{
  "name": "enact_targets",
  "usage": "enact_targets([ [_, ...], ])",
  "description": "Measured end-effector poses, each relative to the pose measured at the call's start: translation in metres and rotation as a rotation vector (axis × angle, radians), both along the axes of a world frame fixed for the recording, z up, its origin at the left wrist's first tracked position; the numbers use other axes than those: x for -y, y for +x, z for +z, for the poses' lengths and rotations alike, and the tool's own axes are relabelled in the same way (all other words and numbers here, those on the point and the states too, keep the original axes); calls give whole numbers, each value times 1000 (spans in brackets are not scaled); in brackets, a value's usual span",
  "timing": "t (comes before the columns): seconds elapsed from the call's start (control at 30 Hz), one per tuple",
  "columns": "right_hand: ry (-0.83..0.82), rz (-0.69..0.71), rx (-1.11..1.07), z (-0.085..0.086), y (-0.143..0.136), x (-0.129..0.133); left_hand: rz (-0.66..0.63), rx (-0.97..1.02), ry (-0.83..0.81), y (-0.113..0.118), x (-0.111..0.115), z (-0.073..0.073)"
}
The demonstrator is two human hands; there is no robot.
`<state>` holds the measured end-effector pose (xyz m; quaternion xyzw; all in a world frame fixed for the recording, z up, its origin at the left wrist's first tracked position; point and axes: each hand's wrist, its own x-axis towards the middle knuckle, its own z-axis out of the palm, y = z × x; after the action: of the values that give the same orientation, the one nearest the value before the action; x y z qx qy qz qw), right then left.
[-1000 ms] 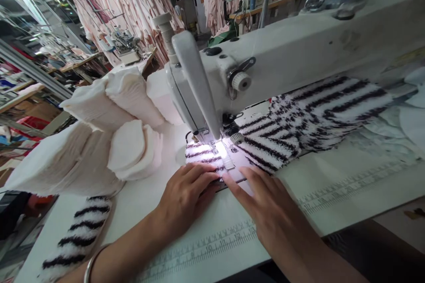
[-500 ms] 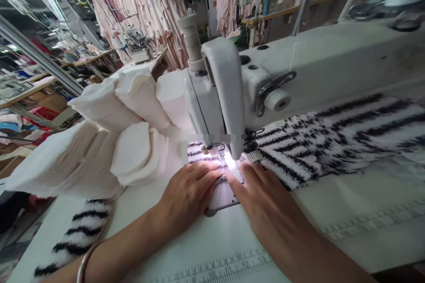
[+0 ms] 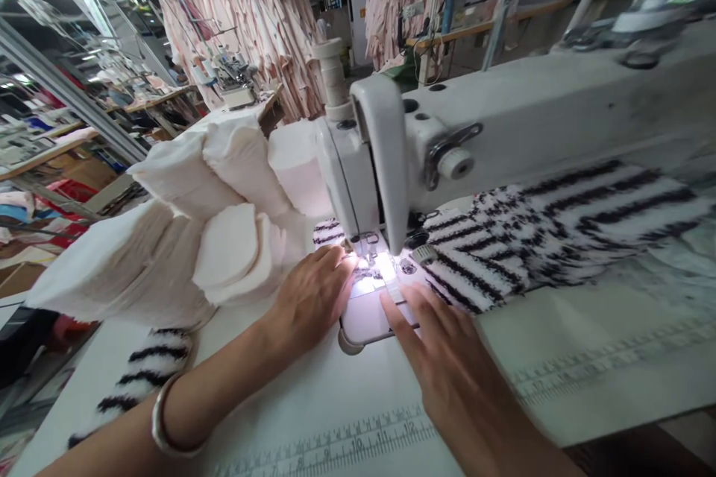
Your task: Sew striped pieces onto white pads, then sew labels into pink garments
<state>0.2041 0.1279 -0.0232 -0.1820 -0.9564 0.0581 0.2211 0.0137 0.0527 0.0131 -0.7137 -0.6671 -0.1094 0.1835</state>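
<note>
Head view: striped fabric piece [image 3: 327, 232] is located at the presser foot [image 3: 371, 252], extending beyond the nearer left hand [image 3: 314, 291], whose pinch cannot be confirmed, while right hand [image 3: 441, 346] is rested, fingers loosely spread, rightward.

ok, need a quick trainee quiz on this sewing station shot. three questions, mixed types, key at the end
1. Multiple choice: which wrist wears the bracelet? a) right b) left c) both
2. True or false: the white fabric stacks stand to the left of the sewing machine.
3. Fill in: beyond the right hand, the striped plush fabric is ____ and white.

Key: 1 b; 2 true; 3 black.
</note>
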Motion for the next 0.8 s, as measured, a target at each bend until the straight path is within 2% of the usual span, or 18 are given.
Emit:
enact_targets([
  [0.13,-4,-10,-81,-3,5,1,9,-22,-31,2,1,0],
  [0.3,-24,-10,-76,3,6,0,87,-45,9,-10,-11,-3],
  [0.4,-122,-28,-149,7,9,9,87,-13,14,-3,-2,2],
  [0.47,-256,-9,-216,9,11,20,104,173,-22,16,19,6],
  [0.53,-381,38,-281,10,9,31,152,536,-28,43,47,9],
  [0.63,-467,96,-413,20,0,48,253,1030,120,80,84,5],
  [0.7,-433,127,-475,31,-5,59,319,1188,267,96,99,0],
  [0.77,-325,150,-452,43,-9,71,362,1232,359,103,105,-7],
  [0.8,-259,154,-415,49,-9,77,377,1214,355,104,106,-9],
])
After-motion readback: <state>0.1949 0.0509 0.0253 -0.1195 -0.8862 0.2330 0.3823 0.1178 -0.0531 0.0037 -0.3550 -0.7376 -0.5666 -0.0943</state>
